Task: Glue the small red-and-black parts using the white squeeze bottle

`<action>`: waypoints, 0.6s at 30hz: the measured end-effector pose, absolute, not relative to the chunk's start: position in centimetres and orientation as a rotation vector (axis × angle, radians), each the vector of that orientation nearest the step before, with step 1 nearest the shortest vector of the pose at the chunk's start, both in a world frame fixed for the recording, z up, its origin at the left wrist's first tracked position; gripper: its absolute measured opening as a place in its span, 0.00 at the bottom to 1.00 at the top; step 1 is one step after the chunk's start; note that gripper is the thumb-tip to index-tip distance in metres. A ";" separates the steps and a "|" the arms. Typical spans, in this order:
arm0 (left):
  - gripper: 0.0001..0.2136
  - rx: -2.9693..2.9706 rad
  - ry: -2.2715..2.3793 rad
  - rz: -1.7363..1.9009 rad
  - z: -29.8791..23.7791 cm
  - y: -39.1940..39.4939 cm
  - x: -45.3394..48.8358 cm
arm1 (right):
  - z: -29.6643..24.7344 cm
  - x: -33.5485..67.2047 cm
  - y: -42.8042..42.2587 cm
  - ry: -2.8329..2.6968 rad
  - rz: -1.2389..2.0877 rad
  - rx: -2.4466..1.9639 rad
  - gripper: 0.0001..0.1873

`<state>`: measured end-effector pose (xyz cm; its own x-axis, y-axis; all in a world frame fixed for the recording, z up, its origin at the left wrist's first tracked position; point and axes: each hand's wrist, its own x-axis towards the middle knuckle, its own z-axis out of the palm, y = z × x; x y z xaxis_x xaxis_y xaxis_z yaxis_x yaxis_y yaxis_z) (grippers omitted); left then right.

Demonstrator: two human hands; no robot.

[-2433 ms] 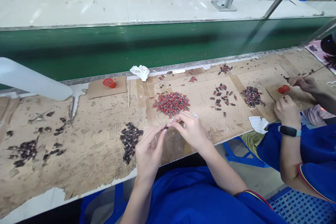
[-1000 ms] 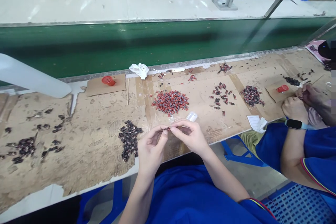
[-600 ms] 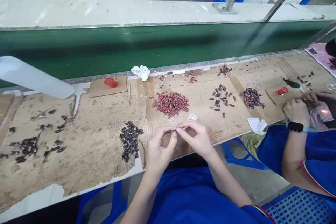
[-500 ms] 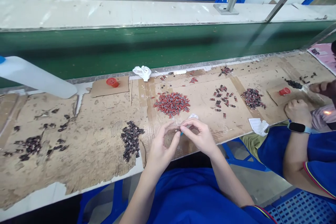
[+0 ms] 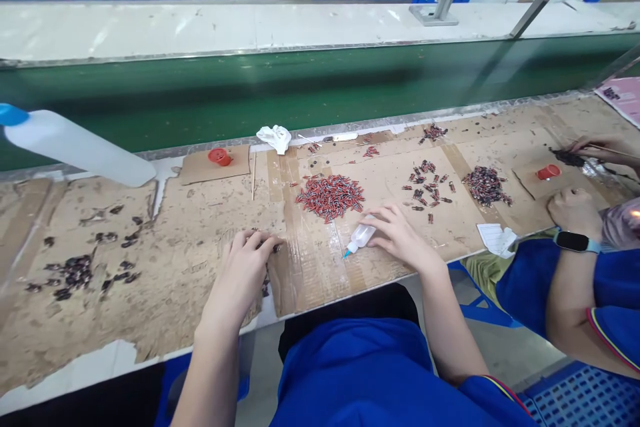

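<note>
My left hand (image 5: 247, 257) lies over the pile of small black parts (image 5: 265, 288), covering most of it. Its fingers are curled down, and a dark piece shows at the fingertips; whether it is gripped or just part of the pile is unclear. My right hand (image 5: 400, 233) holds a small clear squeeze bottle (image 5: 361, 237) between thumb and fingers. The bottle's blue tip points down and left, close to the cardboard. Beyond it, between the hands, is a heap of small red-and-black parts (image 5: 330, 197).
Scattered parts (image 5: 427, 185) and another heap (image 5: 485, 185) lie to the right. Red cups (image 5: 220, 157), a crumpled tissue (image 5: 275, 138), a stick (image 5: 253, 175) and a large white bottle (image 5: 80, 147) stand or lie about. A co-worker's hands (image 5: 575, 213) are at the right.
My hands were together, pinching a small piece; now they are apart. The left has moved left onto the black pile. The right has moved slightly right and taken hold of the squeeze bottle.
</note>
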<state>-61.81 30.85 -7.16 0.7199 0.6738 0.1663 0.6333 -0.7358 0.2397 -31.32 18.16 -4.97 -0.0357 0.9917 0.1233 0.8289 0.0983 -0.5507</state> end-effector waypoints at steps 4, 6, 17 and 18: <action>0.19 2.770 1.049 0.398 -6.3 30.8 -61.1 | -5.0 -31.6 18.4 -1.785 0.566 -1.774 0.13; 0.18 2.705 0.999 0.526 -6.4 30.6 -60.3 | -5.1 -31.8 18.2 -1.618 0.665 -1.745 0.14; 0.08 2.330 1.116 0.824 -9.8 25.9 -56.4 | -6.0 -36.3 19.0 -0.478 0.900 -1.283 0.24; 0.08 2.352 1.173 0.871 -9.9 25.7 -56.5 | -6.1 -36.8 19.2 -0.439 0.921 -1.266 0.23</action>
